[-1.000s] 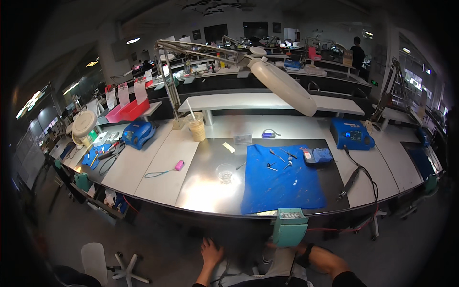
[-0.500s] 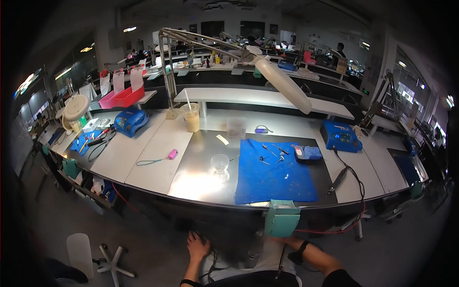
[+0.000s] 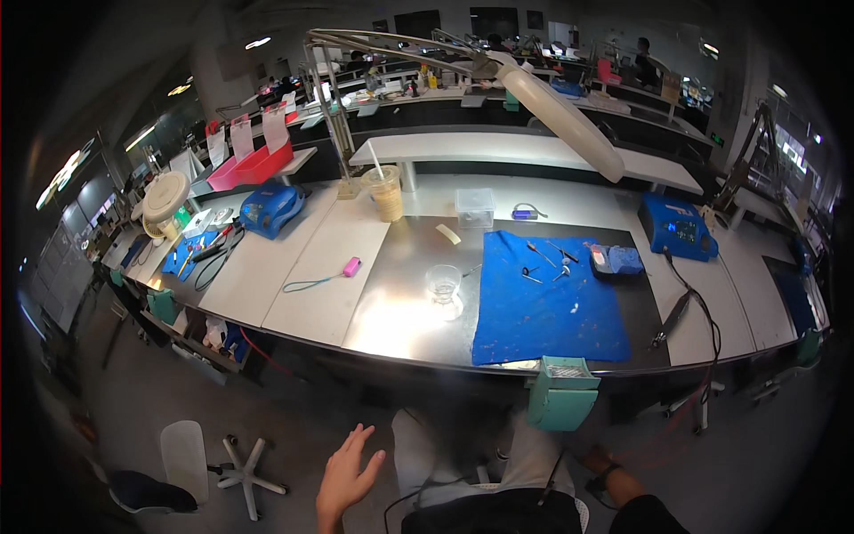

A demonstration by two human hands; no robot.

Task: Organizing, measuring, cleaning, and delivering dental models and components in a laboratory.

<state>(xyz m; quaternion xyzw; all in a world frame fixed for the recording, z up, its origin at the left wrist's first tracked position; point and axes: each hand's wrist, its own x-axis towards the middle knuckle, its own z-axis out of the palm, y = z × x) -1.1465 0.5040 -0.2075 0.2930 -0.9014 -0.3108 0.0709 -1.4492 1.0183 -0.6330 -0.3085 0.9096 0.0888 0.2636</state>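
Note:
My left hand (image 3: 351, 472) hangs in the air left of my thigh, its fingers stretched out and holding nothing. My right hand (image 3: 598, 459) is low beside my right leg, below the green box (image 3: 563, 396) on the bench edge; its fingers are dark and hard to make out. A dark band circles that wrist. On the bench before me lies a blue cloth (image 3: 551, 311) bearing several small thin tools (image 3: 562, 269) and a dark-and-blue block (image 3: 616, 262). To its left stands a clear plastic cup (image 3: 443, 282). A thin dark cord (image 3: 400, 503) runs across my lap.
A lamp (image 3: 560, 116) on a jointed arm overhangs the bench. Along the back stand an iced drink (image 3: 385, 196), a clear box (image 3: 475, 208) and a blue control unit (image 3: 679, 229) with a corded handpiece (image 3: 672, 320). A pink fob (image 3: 351, 266) lies left. A white chair (image 3: 184, 463) stands lower left.
My left hand has come off my thigh and lifted leftward, its fingers spreading. The right hand has moved right, away from beneath the green box. The view has shifted slightly.

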